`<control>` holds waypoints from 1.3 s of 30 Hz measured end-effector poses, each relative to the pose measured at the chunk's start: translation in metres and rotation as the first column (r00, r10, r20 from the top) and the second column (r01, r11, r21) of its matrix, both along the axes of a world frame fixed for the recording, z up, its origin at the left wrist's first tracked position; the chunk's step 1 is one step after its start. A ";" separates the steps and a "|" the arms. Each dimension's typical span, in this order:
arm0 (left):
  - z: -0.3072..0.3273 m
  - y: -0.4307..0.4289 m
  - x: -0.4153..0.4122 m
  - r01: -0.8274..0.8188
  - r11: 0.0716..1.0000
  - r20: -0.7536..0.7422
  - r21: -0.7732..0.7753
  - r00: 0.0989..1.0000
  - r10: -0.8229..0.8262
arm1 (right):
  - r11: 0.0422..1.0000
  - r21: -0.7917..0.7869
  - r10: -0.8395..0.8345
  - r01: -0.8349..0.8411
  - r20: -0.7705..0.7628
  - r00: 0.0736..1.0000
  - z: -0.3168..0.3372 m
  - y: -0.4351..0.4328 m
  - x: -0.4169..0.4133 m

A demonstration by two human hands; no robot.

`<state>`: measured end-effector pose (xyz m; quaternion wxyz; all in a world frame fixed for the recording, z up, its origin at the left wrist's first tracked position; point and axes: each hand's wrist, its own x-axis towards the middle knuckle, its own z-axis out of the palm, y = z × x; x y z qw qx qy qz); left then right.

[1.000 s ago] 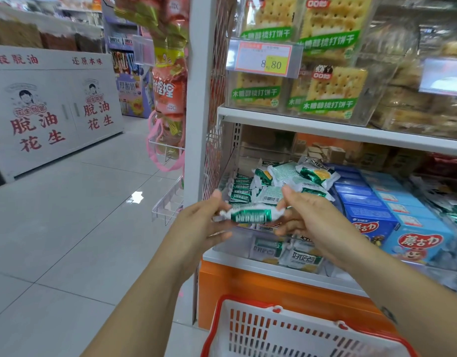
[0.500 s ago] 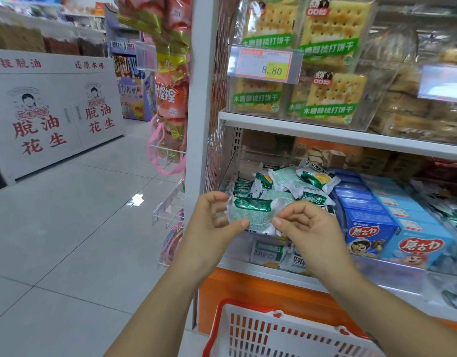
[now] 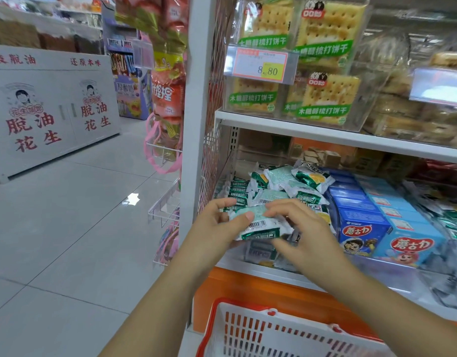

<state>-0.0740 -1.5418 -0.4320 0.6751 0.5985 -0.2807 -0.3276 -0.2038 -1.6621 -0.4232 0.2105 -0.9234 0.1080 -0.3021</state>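
Holds a green-and-white snack packet [image 3: 260,226] between both hands, out in front of the lower shelf [image 3: 273,275] and clear of it. Grips the packet's left end with the left hand [image 3: 214,235], with the thumb laid over the top face and the other fingers curled behind that end, partly hidden. Pinches the right end with the right hand [image 3: 308,238], with the fingers bent over the upper edge and the thumb pressed up from beneath, slightly blurred. Shows a barcode and a dark green band on the near face, with the packet tilted a little down to the right. Sits just in front of a heap of like packets [image 3: 286,184] piled in the shelf's left corner. Just right of that heap, rows of dark blue boxes [image 3: 361,228], and touching them on the right, light blue boxes [image 3: 412,247] with a cartoon face. On the upper shelf [image 3: 299,132], clear tubs of square crackers [image 3: 325,99] with green labels, and clipped in front of them a price tag [image 3: 260,64] reading 8.80. Low in the view, nearest the camera, a red-rimmed white basket [image 3: 248,331]. Left of the white upright [image 3: 196,99], hanging orange snack bags [image 3: 168,94] and, lower down, a wire rack [image 3: 165,207]. Farther left, across the grey tiled floor [image 3: 67,228], a white cabinet [image 3: 54,112] with red characters.
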 end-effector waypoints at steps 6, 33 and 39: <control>0.008 0.009 0.000 0.151 0.988 0.048 0.022 0.987 -0.152 | 0.951 0.297 -0.081 0.088 -0.037 0.996 0.011 0.001 -0.002; -0.004 -0.003 0.015 -0.132 0.991 -0.149 0.008 0.980 0.131 | 0.813 0.201 -0.561 0.547 0.017 0.828 0.021 -0.138 0.012; 0.000 0.000 0.013 -0.065 0.997 -0.230 0.042 0.971 0.073 | 0.921 0.261 -0.321 0.291 0.082 0.944 0.026 -0.057 -0.012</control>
